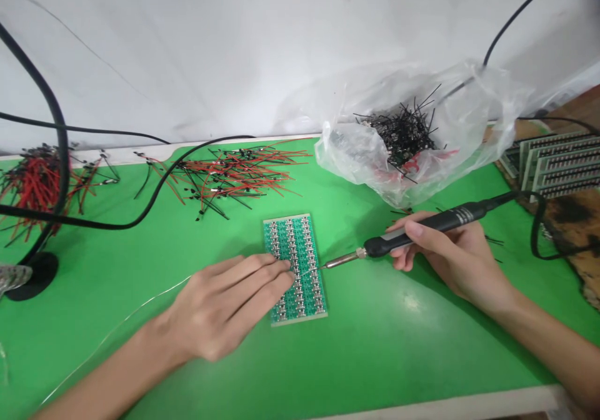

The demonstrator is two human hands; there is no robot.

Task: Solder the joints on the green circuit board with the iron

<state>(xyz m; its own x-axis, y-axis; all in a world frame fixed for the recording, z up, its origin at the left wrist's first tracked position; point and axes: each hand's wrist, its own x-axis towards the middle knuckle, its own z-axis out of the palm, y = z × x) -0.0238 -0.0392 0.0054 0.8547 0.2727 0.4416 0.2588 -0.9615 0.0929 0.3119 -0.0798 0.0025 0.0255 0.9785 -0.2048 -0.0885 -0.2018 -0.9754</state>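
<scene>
A green circuit board (303,301) with rows of small metallic parts lies on the green mat. My left hand (229,301) rests over the board's left side, fingers together, with thin solder wire (135,314) pinched at the fingertips; the wire trails down to the lower left and its short end points across the board. My right hand (445,251) is wrapped round the black handle of a soldering iron (403,237). The iron's tip points left and is at the board's right edge, near the wire's end.
Red and black wired parts lie in piles (234,173) behind the board and at the far left (32,185). A clear plastic bag (347,157) of black-leaded parts stands at the back right. Upright boards (562,164) stand far right. Black cables (107,225) cross the left side.
</scene>
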